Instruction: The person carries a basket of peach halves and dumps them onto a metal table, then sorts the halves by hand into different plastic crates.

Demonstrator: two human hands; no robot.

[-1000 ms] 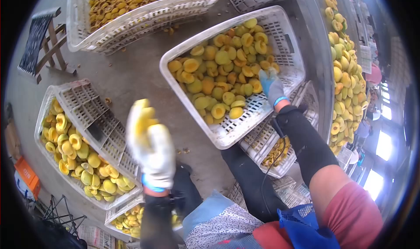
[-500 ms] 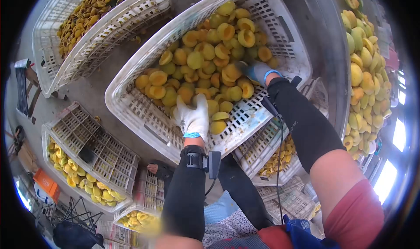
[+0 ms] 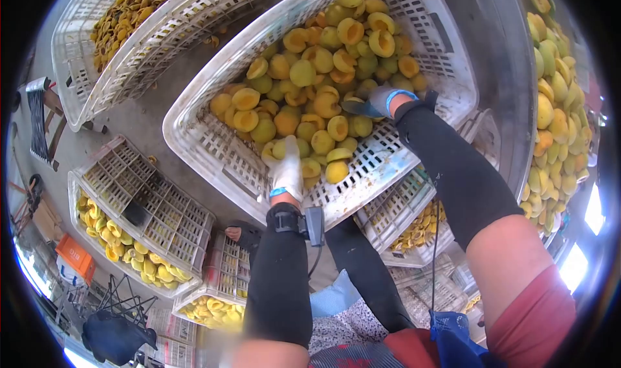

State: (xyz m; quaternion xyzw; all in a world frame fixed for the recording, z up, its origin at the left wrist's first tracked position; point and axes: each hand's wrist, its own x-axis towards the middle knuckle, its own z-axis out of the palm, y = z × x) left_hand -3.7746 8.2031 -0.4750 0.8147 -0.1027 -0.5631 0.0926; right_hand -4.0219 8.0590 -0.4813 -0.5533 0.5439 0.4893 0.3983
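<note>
Yellow-green peach halves [image 3: 326, 102], several with hollow cut faces upward, fill a large tilted white plastic crate [image 3: 213, 180]. My left hand [image 3: 287, 174], in a white glove, is at the crate's near side. Its thumb points up beside a peach half [image 3: 279, 149] that it appears to grip; the other fingers are mostly hidden. My right hand [image 3: 383, 101], gloved with a blue band at the wrist, reaches in from the right. Its grey, stretched fingers lie low against the fruit, with no piece visibly held.
A crate [image 3: 97, 102] of brownish pieces stands upper left. Lower crates [image 3: 165, 222] with yellow fruit stand at the left and under the big crate. A heap of fruit [image 3: 550, 115] lies behind a metal edge [image 3: 511, 51] on the right. A cable [image 3: 435, 258] hangs near my right arm.
My left hand has gone from spread fingers on the fruit to closing around a peach half. My right hand has shifted slightly left over the fruit. The whole view has moved a little.
</note>
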